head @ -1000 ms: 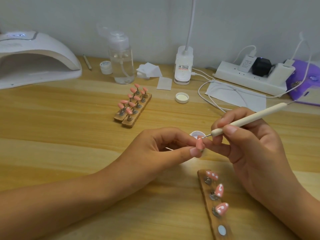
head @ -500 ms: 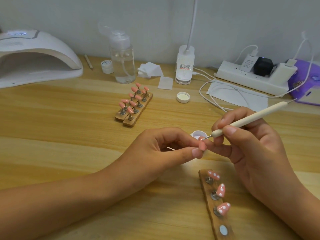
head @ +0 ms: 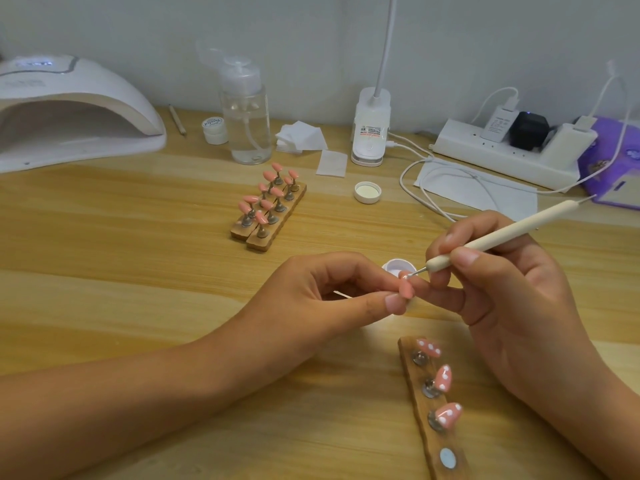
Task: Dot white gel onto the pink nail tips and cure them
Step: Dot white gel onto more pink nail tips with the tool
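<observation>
My left hand pinches a pink nail tip on its stand between thumb and fingers at the middle of the desk. My right hand grips a cream dotting pen like a pencil, and its metal point touches the top of that tip. A small open pot of white gel stands just behind the fingers. Near my right wrist lies a wooden holder with three pink tips bearing white dots. Two more wooden holders with plain pink tips stand farther back.
A white curing lamp sits at the back left. A clear pump bottle, small jar, wipes, lamp base, pot lid, power strip with cables and a purple box line the back.
The pen's point has shifted slightly along the held tip; both hands stay in place. The camera view has moved a little.
</observation>
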Tool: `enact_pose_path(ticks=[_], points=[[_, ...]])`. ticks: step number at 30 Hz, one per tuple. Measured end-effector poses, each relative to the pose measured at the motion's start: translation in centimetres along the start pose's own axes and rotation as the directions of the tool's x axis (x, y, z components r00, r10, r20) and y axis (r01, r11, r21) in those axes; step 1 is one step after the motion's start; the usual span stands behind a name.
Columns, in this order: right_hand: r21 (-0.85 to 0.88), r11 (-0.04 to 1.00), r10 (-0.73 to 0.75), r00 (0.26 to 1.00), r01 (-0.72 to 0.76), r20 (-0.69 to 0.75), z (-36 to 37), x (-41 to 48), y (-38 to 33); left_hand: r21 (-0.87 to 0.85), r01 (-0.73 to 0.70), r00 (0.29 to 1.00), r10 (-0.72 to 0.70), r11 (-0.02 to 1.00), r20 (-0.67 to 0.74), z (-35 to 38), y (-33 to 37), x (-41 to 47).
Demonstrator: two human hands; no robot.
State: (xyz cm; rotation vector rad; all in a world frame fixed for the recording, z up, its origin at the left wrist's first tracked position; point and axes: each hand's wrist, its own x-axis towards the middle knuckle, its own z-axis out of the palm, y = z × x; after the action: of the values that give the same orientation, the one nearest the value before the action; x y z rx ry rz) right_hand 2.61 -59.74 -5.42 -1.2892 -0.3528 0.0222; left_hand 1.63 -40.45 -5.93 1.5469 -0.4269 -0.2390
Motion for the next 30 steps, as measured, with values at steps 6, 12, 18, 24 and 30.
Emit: enact_pose_path(ticks=[6, 12, 18, 24, 30], points=[[0.000, 1.000, -0.003, 1.000, 0.003, 0.009, 0.01, 0.03, 0.01, 0.006, -0.002, 1.000, 0.002, 1.000, 0.005, -0.04, 0.00, 0.01], [0.001, 1.000, 0.001, 1.000, -0.001, 0.019, 0.13, 0.02, -0.19, 0.002, -0.003, 1.000, 0.003, 1.000, 0.005, -0.04, -0.04, 0.02], [0.008, 1.000, 0.019, 1.000, -0.019, -0.011, 0.20, 0.03, -0.26, 0.000, -0.005, 1.000, 0.005, 1.000, 0.005, 0.01, -0.09, 0.02], [0.011, 1.000, 0.017, 1.000, -0.017, -0.002, 0.09, 0.01, -0.22, -0.011, -0.002, 1.000, 0.002, 1.000, 0.007, 0.05, 0.01, 0.06], [0.030, 0.999, 0.022, 1.000, -0.022, 0.015, -0.03, 0.06, -0.22, -0.004, 0.001, 1.000, -0.001, 1.000, 0.007, 0.04, 0.03, 0.02]])
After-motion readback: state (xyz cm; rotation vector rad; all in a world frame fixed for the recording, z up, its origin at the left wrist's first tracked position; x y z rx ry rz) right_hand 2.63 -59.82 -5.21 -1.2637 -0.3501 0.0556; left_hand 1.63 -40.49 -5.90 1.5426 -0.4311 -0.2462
